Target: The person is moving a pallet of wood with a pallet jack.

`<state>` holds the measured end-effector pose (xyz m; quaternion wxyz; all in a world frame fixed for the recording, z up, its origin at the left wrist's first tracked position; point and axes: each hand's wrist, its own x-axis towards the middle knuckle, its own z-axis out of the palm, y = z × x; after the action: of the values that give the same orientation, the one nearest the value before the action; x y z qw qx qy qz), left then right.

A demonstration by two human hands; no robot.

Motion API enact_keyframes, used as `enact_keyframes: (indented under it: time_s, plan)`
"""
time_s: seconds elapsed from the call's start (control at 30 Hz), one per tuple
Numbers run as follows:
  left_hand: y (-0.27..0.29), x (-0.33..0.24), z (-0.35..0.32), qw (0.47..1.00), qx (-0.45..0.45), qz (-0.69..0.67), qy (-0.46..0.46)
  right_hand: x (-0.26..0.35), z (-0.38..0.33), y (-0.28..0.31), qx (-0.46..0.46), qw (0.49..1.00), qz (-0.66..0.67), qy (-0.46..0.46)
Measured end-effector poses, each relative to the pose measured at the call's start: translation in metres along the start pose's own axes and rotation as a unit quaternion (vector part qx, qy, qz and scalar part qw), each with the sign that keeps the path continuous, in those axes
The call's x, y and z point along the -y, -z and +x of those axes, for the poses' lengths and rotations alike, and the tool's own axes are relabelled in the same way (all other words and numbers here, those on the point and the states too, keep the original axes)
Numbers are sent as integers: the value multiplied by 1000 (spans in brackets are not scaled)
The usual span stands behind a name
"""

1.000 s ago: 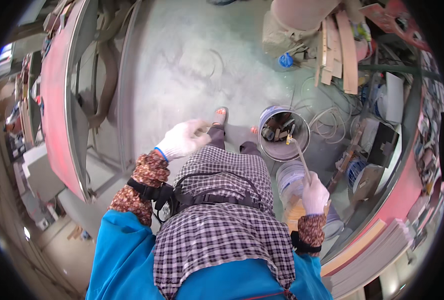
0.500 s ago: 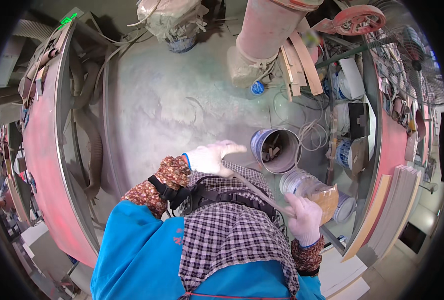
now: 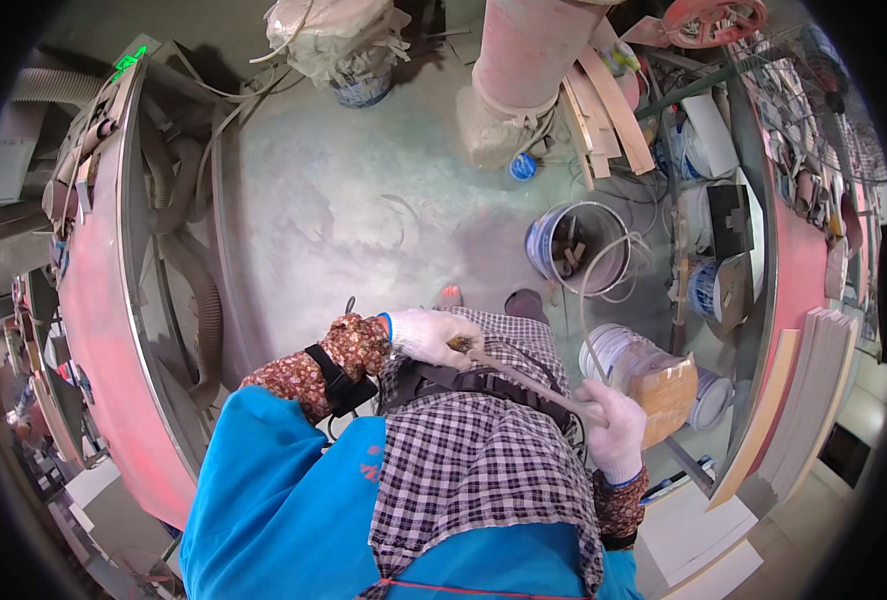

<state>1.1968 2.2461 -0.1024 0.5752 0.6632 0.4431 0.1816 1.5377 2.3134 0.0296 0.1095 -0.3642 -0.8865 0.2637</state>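
My left hand [image 3: 427, 335], in a white knit glove, is closed near one end of a pale hose [image 3: 524, 379]. A small brass-coloured fitting [image 3: 461, 344] shows at its fingers. The hose slants down across my checked apron [image 3: 464, 450] to my right hand [image 3: 615, 430], also gloved in white. That hand is closed round the hose, and a thin pale length rises from there toward an open bucket [image 3: 538, 247]. Scraps lie inside the bucket. Beside my right hand, a taped brown block [image 3: 664, 392] rests by a white tub [image 3: 612, 350].
A pink-topped bench [image 3: 109, 330] runs along the left, with ribbed ducting [image 3: 204, 310] beneath. At the right stand another bench [image 3: 802, 250] and leaning boards [image 3: 814, 400]. Wooden strips [image 3: 604, 115] lean by a dusty pink cylinder [image 3: 529, 55]. Loose hose coils [image 3: 639, 262] lie near the bucket.
My left hand has gone from stretched-out fingers to closed round the hose end, with the fitting now showing. My right hand keeps its grip. The view has shifted, and feet now show beyond the apron.
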Motion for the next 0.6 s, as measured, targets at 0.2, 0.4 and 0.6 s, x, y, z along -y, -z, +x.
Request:
enact_keyframes:
  time_s: [0.2, 0.4, 0.6]
  plan:
    - [-4, -33, 0, 995, 1, 39, 95, -40, -41, -3, -67, 994, -33, -85]
    - [0, -71, 44, 967, -115, 225, 3, -81, -40, 11, 57, 965, -73, -247]
    - [-5, -131, 110, 909, -102, 397, -69, -76, 17, 37, 128, 947, 254, -146]
